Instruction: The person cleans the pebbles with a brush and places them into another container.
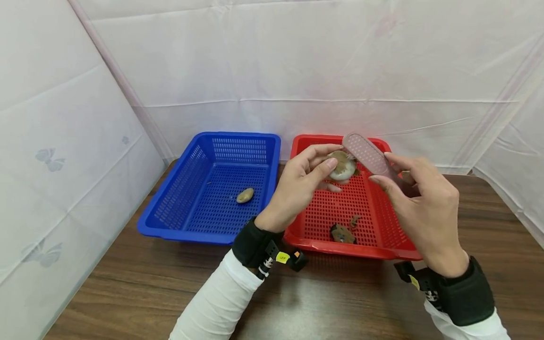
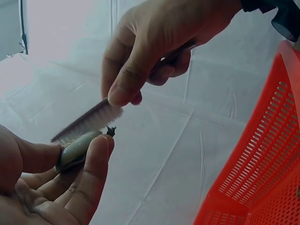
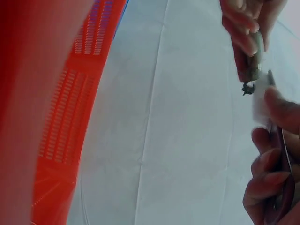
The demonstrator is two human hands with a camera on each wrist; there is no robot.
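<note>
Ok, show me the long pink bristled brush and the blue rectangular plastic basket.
Long pink bristled brush (image 1: 364, 153): head view, on its dotted back.
Blue rectangular plastic basket (image 1: 187, 236): head view, on its near rim.

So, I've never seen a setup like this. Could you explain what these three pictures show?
There's no robot arm here, only a person's left hand and right hand, both bare. The wide picture comes from a camera worn on the head, looking forward and down. The other two come from small cameras worn at the black wristbands, one per wrist.

The left hand holds a rounded, shell-like object. The right hand grips a pinkish brush, its bristles turned towards that object.

On the wooden table sit two baskets. The blue basket, on the left, has one tan piece inside. The red basket has a dark lump and a small greenish scrap; I can't tell what those are.
</note>
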